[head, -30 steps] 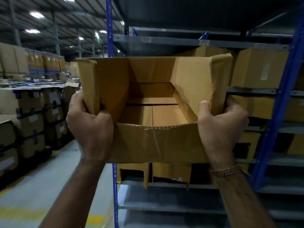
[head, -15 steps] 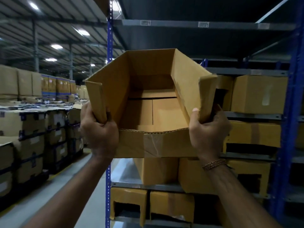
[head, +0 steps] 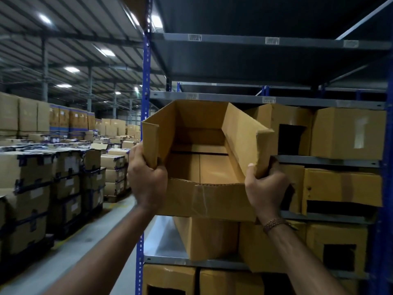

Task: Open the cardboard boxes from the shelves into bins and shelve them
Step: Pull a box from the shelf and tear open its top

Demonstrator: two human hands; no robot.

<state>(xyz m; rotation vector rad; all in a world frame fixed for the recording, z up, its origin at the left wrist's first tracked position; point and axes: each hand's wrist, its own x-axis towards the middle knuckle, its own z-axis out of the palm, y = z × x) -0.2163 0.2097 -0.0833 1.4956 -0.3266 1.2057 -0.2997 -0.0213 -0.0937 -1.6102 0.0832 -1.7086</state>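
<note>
The left hand [head: 147, 179] grips the near left corner of an opened cardboard box [head: 204, 158], fingers curled round the folded-in side flap, and the right hand [head: 265, 184] grips the near right corner the same way, thumb inside the wall. A bracelet [head: 274, 224] sits on the right wrist. The box hangs between the two hands, top open, near wall cut low, nothing inside it.

This box looks already turned into a bin; what is left for it, I judge, is to set it on a shelf. Just past the hands the rack [head: 146, 124] has a free stretch on the level beyond the box, to the left of a cut-open bin [head: 282, 128], and that gap seems the likely place. To the right of the right hand more bins with cut fronts [head: 340, 188] already stand on the shelves, and others stand below both hands [head: 208, 237], so much of the shelving is done. The two levels above the hands hold nothing I can see.

Left of the left hand lies a grey floor [head: 70, 256], with strapped stacks of closed boxes [head: 42, 188] well apart from the rack, under a metal roof with strip lights [head: 72, 69].
</note>
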